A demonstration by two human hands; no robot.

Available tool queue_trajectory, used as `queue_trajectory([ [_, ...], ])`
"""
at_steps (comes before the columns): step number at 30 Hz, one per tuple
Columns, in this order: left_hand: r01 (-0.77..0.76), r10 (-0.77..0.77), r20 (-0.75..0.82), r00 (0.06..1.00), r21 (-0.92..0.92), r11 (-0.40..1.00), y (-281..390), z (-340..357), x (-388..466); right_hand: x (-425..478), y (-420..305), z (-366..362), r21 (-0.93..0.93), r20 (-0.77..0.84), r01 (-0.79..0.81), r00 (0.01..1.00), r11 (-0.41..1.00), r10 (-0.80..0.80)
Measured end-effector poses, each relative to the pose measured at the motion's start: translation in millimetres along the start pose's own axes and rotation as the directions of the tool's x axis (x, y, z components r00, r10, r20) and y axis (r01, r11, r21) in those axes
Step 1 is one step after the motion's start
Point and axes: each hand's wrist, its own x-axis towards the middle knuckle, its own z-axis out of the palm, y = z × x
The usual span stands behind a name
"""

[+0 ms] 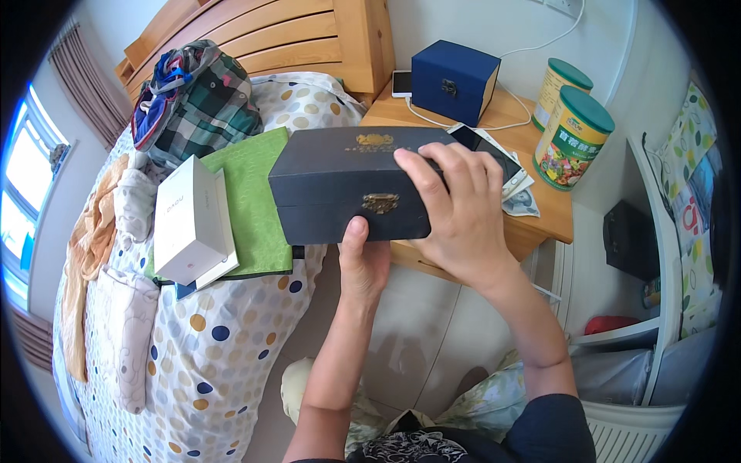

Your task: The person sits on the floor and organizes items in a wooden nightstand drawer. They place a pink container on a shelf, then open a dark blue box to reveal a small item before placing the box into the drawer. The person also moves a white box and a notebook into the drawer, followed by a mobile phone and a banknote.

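A black box (336,191) with a brass-coloured clasp and a gold emblem is held up between both hands, its lid closed. My left hand (366,260) supports it from beneath, thumb on the front face below the clasp. On the box's right end lies my right hand (466,202), fingers over the top edge. Behind the box, a smartphone (492,153) and a banknote (522,204) lie on the wooden nightstand (550,217). To the left, a white product box (188,220) rests on a green mat (260,202) on the bed.
A navy blue box (451,81), a white phone (401,84) with a cable and two green-lidded canisters (570,139) stand on the nightstand. A plaid bag (202,110), rolled cloths (130,335) and an orange cloth (95,243) lie on the bed. Shelves (654,330) are at the right.
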Motion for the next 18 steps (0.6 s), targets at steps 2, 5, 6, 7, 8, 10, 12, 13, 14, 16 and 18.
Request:
queue_trajectory([
  [2,-0.03,0.03,-0.002,1.0,0.004,1.0,-1.2,-4.7,-0.1,3.4,-9.8,-8.1,0.069,0.085,-0.01,0.996,0.998,0.004],
  [5,0.047,-0.047,0.01,0.999,0.002,0.999,3.2,-11.8,-2.5,6.1,-16.2,-10.1,0.127,0.141,-0.022,0.99,0.992,0.003],
  [6,0.037,-0.037,0.005,0.999,0.012,0.999,1.6,-13.4,-2.3,5.5,-14.6,-5.3,0.107,0.12,-0.003,0.993,0.994,-0.01],
  [7,0.028,-0.028,-0.001,1.0,0.023,0.999,-0.5,-15.7,-1.9,5.5,-13.8,-2.6,0.087,0.099,0.014,0.995,0.996,-0.023],
  [8,0.018,-0.018,-0.006,1.0,0.034,0.999,-2.1,-17.5,-1.6,7.8,-14.9,-4.0,0.098,0.059,0.021,0.998,0.995,-0.027],
  [10,0.012,-0.012,0.01,1.0,0.027,1.0,-3.0,-19.5,-0.4,6.9,-13.3,6.3,0.118,-0.047,0.089,0.995,0.989,-0.084],
  [12,0.007,-0.008,0.008,1.0,0.025,1.0,-2.6,-18.0,-0.2,10.8,-10.8,7.3,0.149,-0.113,0.182,0.98,0.972,-0.166],
  [13,0.006,-0.006,-0.001,1.0,0.026,1.0,-0.9,-14.4,-0.9,12.3,-10.2,7.1,0.107,-0.119,0.24,0.967,0.965,-0.227],
  [14,0.005,-0.005,-0.011,1.0,0.027,1.0,0.7,-11.4,-1.6,13.4,-9.7,7.1,0.065,-0.121,0.297,0.95,0.952,-0.288],
  [16,0.011,-0.011,-0.001,1.0,0.023,1.0,1.2,-7.4,-2.1,15.3,-6.4,5.9,0.001,-0.117,0.392,0.914,0.92,-0.389],
  [18,0.016,-0.016,-0.012,1.0,0.027,0.999,2.1,-10.3,-2.7,18.2,-5.1,6.8,-0.03,-0.126,0.432,0.893,0.902,-0.432],
])
